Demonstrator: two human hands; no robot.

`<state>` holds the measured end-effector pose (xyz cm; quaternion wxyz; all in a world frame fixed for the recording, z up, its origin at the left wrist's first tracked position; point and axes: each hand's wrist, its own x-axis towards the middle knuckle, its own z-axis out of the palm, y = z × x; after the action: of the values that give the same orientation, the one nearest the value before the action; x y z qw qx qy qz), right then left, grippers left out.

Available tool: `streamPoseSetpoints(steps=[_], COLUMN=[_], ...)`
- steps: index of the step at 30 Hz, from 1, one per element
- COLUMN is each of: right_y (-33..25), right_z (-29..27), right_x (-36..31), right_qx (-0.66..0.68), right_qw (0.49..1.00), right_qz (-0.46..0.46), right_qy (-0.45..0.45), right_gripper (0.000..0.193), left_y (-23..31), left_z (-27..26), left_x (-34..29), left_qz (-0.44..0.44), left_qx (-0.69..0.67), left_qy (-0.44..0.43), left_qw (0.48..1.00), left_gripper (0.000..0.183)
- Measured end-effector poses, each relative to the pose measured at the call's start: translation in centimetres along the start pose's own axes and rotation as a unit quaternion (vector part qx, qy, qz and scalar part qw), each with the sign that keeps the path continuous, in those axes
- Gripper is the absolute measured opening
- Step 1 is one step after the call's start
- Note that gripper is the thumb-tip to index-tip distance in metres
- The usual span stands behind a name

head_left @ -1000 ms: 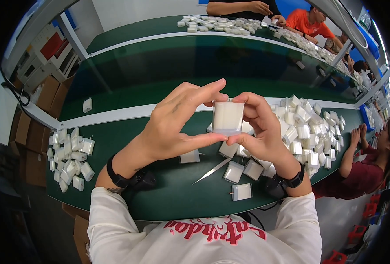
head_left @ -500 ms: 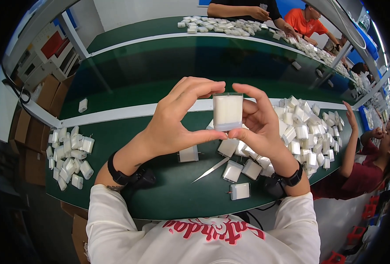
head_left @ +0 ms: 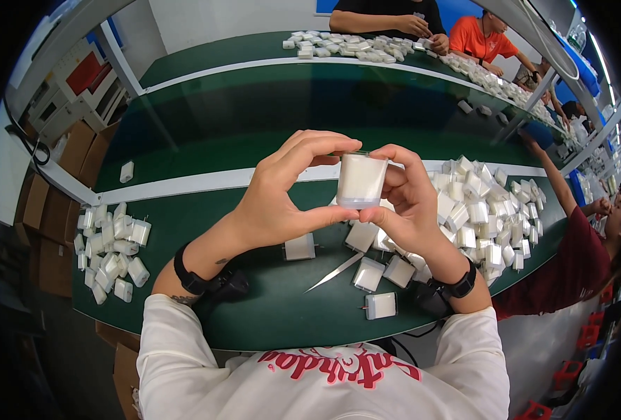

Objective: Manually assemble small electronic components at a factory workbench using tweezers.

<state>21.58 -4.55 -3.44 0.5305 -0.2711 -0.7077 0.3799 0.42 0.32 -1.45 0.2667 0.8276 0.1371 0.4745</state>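
Raised over the green table, a white block in a clear plastic case (head_left: 361, 179) is gripped by both hands. My left hand (head_left: 272, 189) pinches it from the left, fingertips at its top edge and thumb at its bottom. My right hand (head_left: 414, 199) closes on its right side, thumb underneath. Below the hands lies a thin pointed metal tool (head_left: 335, 272), perhaps tweezers. Similar cased blocks lie around it: one with a thin pin (head_left: 298, 247) under my left hand, and another (head_left: 381, 306) near the front edge.
A large heap of cased blocks (head_left: 484, 210) is at the right and a smaller heap (head_left: 107, 245) at the left. A white frame rail (head_left: 184, 187) crosses behind my hands. At the right, a person in a dark red shirt (head_left: 552, 269) reaches across. Two people work at the far table.
The cased block has tilted slightly between my fingers, and my right fingertips have moved onto its top edge. The person at the right has stretched an arm farther forward.
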Motion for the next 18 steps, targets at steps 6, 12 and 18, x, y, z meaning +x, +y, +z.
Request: streamPoseSetpoints(steps=[6,12,18], right_y=[-0.3,0.9,1.4], right_z=[0.5,2.3,2.5], right_x=[0.2,-1.9,-2.2], right_qx=[-0.175,-0.385,-0.336], right_qw=[0.983,0.847,0.828], right_qz=[0.033,0.006,0.015], right_qy=[0.038,-0.366,-0.449], right_gripper=[0.064,0.028,0.018], left_y=[0.1,0.8,1.0], left_z=[-0.9,-1.8,-1.6], left_x=[0.2,0.7,0.5], left_qz=[-0.110,-0.207,-0.184], left_qx=[-0.143,-0.277,-0.210], left_qy=[0.043,0.062,0.055], left_qw=[0.983,0.936,0.959], left_gripper=[0.067,0.064,0.055])
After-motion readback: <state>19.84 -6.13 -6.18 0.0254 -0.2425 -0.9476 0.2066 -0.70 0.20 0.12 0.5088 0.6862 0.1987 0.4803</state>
